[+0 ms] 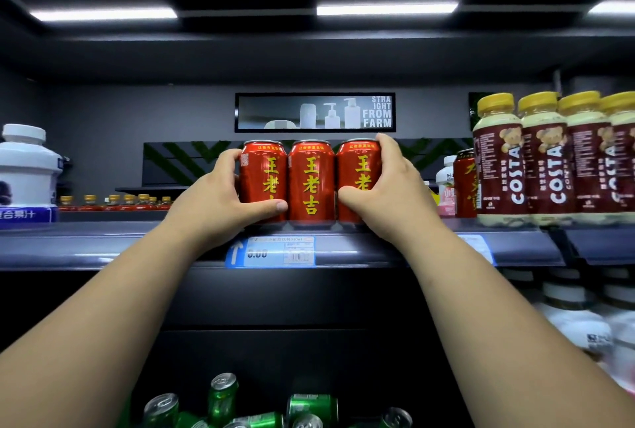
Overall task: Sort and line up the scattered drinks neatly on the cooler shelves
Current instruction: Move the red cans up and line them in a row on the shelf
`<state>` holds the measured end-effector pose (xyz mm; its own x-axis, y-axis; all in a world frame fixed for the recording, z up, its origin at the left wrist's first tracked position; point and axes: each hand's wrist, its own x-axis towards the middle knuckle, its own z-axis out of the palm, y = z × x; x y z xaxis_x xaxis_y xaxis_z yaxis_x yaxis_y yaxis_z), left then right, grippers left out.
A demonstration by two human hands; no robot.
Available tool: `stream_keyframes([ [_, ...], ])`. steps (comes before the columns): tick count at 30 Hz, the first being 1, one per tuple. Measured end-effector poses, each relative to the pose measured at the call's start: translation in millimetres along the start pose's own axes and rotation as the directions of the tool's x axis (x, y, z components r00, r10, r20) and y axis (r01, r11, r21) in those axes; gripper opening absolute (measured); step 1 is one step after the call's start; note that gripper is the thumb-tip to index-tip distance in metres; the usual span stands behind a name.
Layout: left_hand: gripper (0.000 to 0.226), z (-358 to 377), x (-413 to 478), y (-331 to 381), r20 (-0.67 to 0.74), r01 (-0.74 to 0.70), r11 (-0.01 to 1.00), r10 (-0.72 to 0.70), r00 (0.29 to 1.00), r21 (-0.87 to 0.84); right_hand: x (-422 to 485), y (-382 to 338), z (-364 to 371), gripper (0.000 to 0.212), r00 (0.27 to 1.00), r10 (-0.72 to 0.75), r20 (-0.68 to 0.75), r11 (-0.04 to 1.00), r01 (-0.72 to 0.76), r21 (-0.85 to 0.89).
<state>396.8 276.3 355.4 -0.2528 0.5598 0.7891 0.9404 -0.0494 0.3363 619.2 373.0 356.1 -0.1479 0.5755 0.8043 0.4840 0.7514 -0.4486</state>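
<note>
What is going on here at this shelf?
A person is lining up three red cans on the cooler shelf. The left hand grips the leftmost can and the right hand grips the rightmost, with the row held between them. The cans stand upright, side by side, labels facing out. Green cans sit scattered below, not yet sorted.
</note>
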Motion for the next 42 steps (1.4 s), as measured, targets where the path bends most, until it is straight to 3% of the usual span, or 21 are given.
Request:
stream_keyframes([
  [9, 0.108, 2.1, -9.6, 4.6, -0.086, -0.025, 0.993, 0.035, 0.996, 0.113, -10.5, -5.7, -1.0, 0.108, 0.998, -0.059, 0.008, 0.991, 0.059, -0.118],
  [14, 0.095, 4.8, -31.0, 4.9, -0.090, -0.032, 0.989, 0.045, 0.995, 0.143, -24.9, -0.1, 1.2, 0.106, 0.996, -0.086, -0.016, 0.989, 0.083, -0.122],
  [19, 0.092, 9.9, -73.1, -4.3, -0.026, -0.148, 0.945, 0.163, 0.986, 0.292, -52.9, 5.0, -1.7, 0.083, 0.978, -0.186, -0.096, 0.978, 0.193, 0.079],
  [23, 0.094, 19.8, -123.2, -23.8, 0.028, -0.252, 0.871, 0.265, 0.964, 0.422, -120.1, 19.9, 22.4, 0.055, 0.903, -0.377, -0.206, 0.874, 0.420, 0.244],
  [25, 0.094, 25.7, -150.5, -35.4, 0.045, -0.275, 0.863, 0.284, 0.958, 0.423, -158.6, 31.2, 46.2, 0.053, 0.890, -0.439, -0.126, 0.854, 0.457, 0.248],
  [28, 0.086, 35.4, -190.4, -55.9, 0.148, -0.249, 0.908, 0.210, 0.966, 0.337, -207.0, 45.3, 83.5, 0.064, 0.923, -0.311, 0.227, 0.934, 0.252, 0.254],
  [30, 0.083, 41.8, -215.6, -73.6, 0.267, -0.178, 0.936, 0.096, 0.959, 0.303, -229.4, 54.9, 108.2, 0.072, 0.877, -0.197, 0.439, 0.976, 0.135, 0.169],
  [32, 0.079, 45.2, -239.1, -93.7, 0.352, -0.131, 0.938, 0.011, 0.936, 0.320, -244.1, 60.0, 128.3, 0.075, 0.810, -0.156, 0.566, 0.988, 0.118, 0.104],
  [36, 0.068, 39.9, -276.3, -136.6, 0.433, -0.030, 0.917, -0.159, 0.887, 0.397, -260.3, 50.5, 157.6, 0.076, 0.699, -0.157, 0.697, 0.986, 0.145, 0.076],
  [42, 0.061, 15.9, -315.4, -198.4, 0.455, 0.105, 0.886, -0.330, 0.827, 0.451, -278.2, 15.9, 210.2, 0.076, 0.606, -0.178, 0.775, 0.983, 0.146, 0.111],
])
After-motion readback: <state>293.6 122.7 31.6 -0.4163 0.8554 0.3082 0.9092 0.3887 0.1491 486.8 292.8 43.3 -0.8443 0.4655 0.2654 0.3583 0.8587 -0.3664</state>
